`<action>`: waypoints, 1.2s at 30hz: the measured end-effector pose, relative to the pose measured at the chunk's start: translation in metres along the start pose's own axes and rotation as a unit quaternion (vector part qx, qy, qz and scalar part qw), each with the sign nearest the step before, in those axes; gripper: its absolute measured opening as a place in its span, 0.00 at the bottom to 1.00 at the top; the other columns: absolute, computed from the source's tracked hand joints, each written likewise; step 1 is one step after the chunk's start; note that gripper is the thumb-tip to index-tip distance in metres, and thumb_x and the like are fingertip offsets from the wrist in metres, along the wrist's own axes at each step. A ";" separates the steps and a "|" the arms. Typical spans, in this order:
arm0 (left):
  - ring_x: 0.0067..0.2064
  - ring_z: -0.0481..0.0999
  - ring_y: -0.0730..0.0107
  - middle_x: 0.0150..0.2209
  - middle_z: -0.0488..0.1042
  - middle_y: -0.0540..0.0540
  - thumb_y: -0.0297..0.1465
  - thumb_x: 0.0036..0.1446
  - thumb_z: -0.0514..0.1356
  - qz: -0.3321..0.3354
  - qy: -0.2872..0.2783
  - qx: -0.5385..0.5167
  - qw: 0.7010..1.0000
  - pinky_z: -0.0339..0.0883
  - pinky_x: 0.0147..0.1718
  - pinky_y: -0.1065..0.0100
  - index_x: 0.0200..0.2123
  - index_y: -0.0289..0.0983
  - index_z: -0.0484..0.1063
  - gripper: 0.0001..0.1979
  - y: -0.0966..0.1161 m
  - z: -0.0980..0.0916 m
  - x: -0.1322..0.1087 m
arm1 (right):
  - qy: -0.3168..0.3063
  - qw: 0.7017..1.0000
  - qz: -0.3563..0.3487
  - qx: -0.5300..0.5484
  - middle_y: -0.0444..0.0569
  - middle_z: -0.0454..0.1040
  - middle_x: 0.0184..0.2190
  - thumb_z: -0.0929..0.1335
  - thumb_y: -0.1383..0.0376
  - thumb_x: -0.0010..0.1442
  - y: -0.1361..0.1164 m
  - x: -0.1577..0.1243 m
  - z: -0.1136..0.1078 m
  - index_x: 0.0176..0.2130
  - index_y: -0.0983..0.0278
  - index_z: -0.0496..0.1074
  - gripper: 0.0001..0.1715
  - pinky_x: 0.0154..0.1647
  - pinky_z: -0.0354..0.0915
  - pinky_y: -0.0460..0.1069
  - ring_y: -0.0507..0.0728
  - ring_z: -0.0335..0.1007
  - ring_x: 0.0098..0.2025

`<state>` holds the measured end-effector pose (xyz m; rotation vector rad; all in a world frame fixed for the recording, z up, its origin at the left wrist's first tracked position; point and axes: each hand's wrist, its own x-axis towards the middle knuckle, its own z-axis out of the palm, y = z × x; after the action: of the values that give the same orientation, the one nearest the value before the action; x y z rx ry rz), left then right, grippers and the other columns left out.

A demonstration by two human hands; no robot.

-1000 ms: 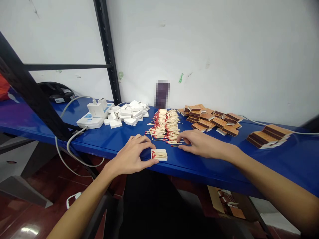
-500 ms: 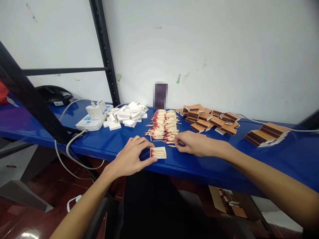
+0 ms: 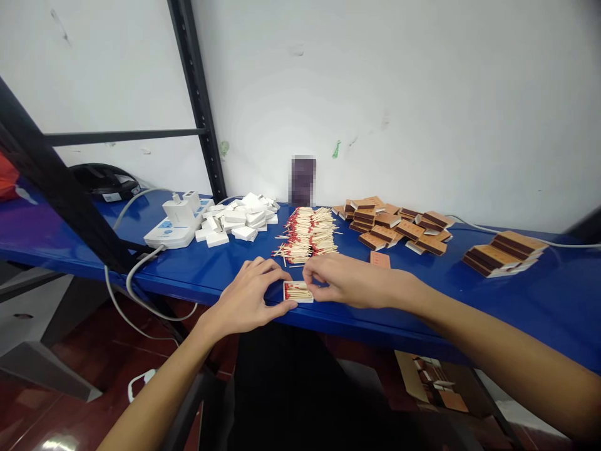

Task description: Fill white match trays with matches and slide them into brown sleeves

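Observation:
A small white matchbox tray lies near the front edge of the blue shelf, with several red-headed matches in it. My left hand holds the tray's left end between thumb and fingers. Over the tray's right end, my right hand is closed in a pinch on a match, mostly hidden by the fingers. Just behind both hands lies a large pile of loose matches, heads mainly to the left. An orange matchbox sleeve lies partly behind my right wrist.
White trays are heaped left of the match pile. Brown matchbox sleeves form a heap on the right, with a neat stack beyond. A power strip with cables sits by the black shelf post. Below stands an open carton.
My right hand has moved left from the near edge of the match pile to the tray, uncovering the orange sleeve. My left hand stays on the tray.

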<state>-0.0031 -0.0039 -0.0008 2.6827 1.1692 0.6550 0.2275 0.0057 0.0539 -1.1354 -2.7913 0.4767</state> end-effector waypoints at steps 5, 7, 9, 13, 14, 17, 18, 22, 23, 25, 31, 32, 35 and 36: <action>0.47 0.68 0.59 0.45 0.72 0.48 0.48 0.59 0.60 0.003 -0.003 -0.002 1.000 0.58 0.52 0.55 0.44 0.41 0.71 0.18 -0.001 0.000 0.000 | -0.010 1.000 -0.011 0.010 0.48 0.71 0.31 0.65 0.64 0.61 -0.006 0.009 0.005 0.33 0.64 0.68 0.05 0.33 0.58 0.47 0.54 0.64 0.32; 0.47 0.69 0.59 0.45 0.72 0.48 0.48 0.59 0.60 0.005 -0.002 -0.003 1.000 0.58 0.52 0.55 0.43 0.41 0.72 0.18 -0.001 0.000 0.000 | -0.008 1.000 -0.012 0.017 0.48 0.72 0.31 0.66 0.65 0.60 -0.006 0.010 0.007 0.33 0.65 0.69 0.05 0.33 0.58 0.47 0.54 0.65 0.33; 0.47 0.69 0.59 0.45 0.72 0.47 0.48 0.59 0.59 0.009 0.000 -0.006 1.000 0.58 0.52 0.55 0.43 0.41 0.72 0.18 -0.001 -0.001 0.001 | 0.004 1.000 -0.007 0.020 0.48 0.72 0.31 0.65 0.66 0.60 -0.007 0.010 0.009 0.33 0.65 0.70 0.05 0.32 0.57 0.47 0.54 0.65 0.32; 0.47 0.68 0.59 0.44 0.73 0.47 0.48 0.60 0.59 0.010 -0.001 -0.009 1.000 0.57 0.52 0.55 0.43 0.41 0.73 0.18 0.001 -0.001 0.001 | 0.018 1.000 0.008 0.024 0.46 0.71 0.26 0.65 0.68 0.59 -0.008 0.010 0.010 0.32 0.65 0.71 0.06 0.28 0.56 0.46 0.52 0.63 0.27; 0.47 0.68 0.59 0.44 0.73 0.47 0.48 0.60 0.59 0.009 -0.001 -0.009 1.000 0.58 0.52 0.55 0.43 0.41 0.73 0.18 0.001 -0.002 0.001 | 0.021 0.999 0.007 0.028 0.46 0.72 0.26 0.65 0.69 0.59 -0.007 0.010 0.011 0.32 0.65 0.72 0.06 0.28 0.56 0.46 0.52 0.62 0.27; 0.46 0.68 0.59 0.44 0.73 0.47 0.48 0.60 0.59 0.007 0.000 -0.014 1.000 0.59 0.50 0.56 0.42 0.41 0.73 0.17 0.001 -0.002 0.001 | 0.018 0.999 -0.003 0.041 0.46 0.73 0.26 0.65 0.69 0.58 -0.004 0.009 0.010 0.33 0.65 0.73 0.06 0.27 0.57 0.46 0.52 0.63 0.27; 0.46 0.68 0.59 0.44 0.73 0.47 0.48 0.60 0.60 0.007 0.000 -0.015 1.000 0.59 0.50 0.56 0.43 0.41 0.74 0.17 0.001 -0.002 0.001 | 0.015 0.999 -0.008 0.042 0.46 0.74 0.26 0.65 0.70 0.58 -0.002 0.009 0.009 0.34 0.65 0.74 0.07 0.28 0.57 0.46 0.52 0.64 0.27; 0.47 0.68 0.59 0.44 0.73 0.47 0.48 0.60 0.60 0.006 0.000 -0.013 1.000 0.58 0.50 0.56 0.44 0.41 0.74 0.18 0.001 -0.002 0.000 | 0.005 0.999 -0.012 0.044 0.47 0.77 0.29 0.65 0.71 0.57 0.000 0.007 0.006 0.35 0.65 0.75 0.08 0.29 0.60 0.46 0.52 0.68 0.28; 0.47 0.68 0.58 0.45 0.73 0.47 0.48 0.60 0.60 0.007 0.000 -0.013 1.000 0.58 0.51 0.56 0.44 0.41 0.74 0.18 0.001 -0.002 0.000 | 0.003 0.999 -0.008 0.049 0.47 0.77 0.29 0.65 0.70 0.56 0.000 0.007 0.005 0.35 0.65 0.75 0.08 0.29 0.60 0.46 0.52 0.69 0.28; 0.47 0.68 0.58 0.45 0.73 0.47 0.47 0.60 0.60 0.008 0.001 -0.011 1.000 0.58 0.51 0.56 0.44 0.41 0.74 0.18 0.001 -0.002 0.000 | 0.000 0.998 -0.005 0.059 0.46 0.77 0.28 0.66 0.70 0.56 -0.001 0.008 0.006 0.35 0.65 0.75 0.08 0.29 0.61 0.46 0.52 0.70 0.28; 0.47 0.68 0.58 0.45 0.73 0.46 0.47 0.60 0.59 0.007 -0.003 -0.009 1.000 0.56 0.53 0.54 0.44 0.40 0.73 0.17 0.001 -0.002 0.000 | 0.007 0.997 -0.013 0.078 0.45 0.76 0.26 0.66 0.68 0.56 -0.004 0.011 0.008 0.33 0.65 0.74 0.06 0.27 0.59 0.45 0.51 0.68 0.26; 0.47 0.68 0.58 0.45 0.73 0.46 0.47 0.60 0.59 0.006 -0.003 -0.010 1.000 0.57 0.53 0.54 0.44 0.40 0.73 0.18 0.001 -0.002 0.001 | 0.022 0.997 -0.010 0.078 0.44 0.75 0.26 0.66 0.68 0.56 -0.002 0.010 0.006 0.33 0.65 0.74 0.06 0.27 0.58 0.45 0.51 0.67 0.26; 0.47 0.67 0.58 0.44 0.72 0.46 0.47 0.59 0.60 0.004 -0.002 -0.015 1.000 0.58 0.51 0.55 0.44 0.41 0.74 0.18 0.001 -0.002 0.001 | 0.097 0.994 0.022 0.046 0.44 0.73 0.24 0.65 0.69 0.57 0.009 0.003 0.000 0.32 0.65 0.74 0.08 0.27 0.56 0.45 0.50 0.65 0.25; 0.47 0.67 0.59 0.44 0.72 0.46 0.47 0.59 0.60 0.003 -0.002 -0.017 1.000 0.58 0.51 0.55 0.44 0.41 0.74 0.17 0.002 -0.002 0.001 | 0.113 0.993 0.037 0.020 0.44 0.73 0.24 0.64 0.69 0.57 0.014 0.001 -0.002 0.33 0.65 0.74 0.08 0.28 0.55 0.46 0.51 0.64 0.25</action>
<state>-0.0028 -0.0047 0.0019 2.6593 1.1387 0.6650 0.2368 0.0163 0.0512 -1.2042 -2.5429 0.3823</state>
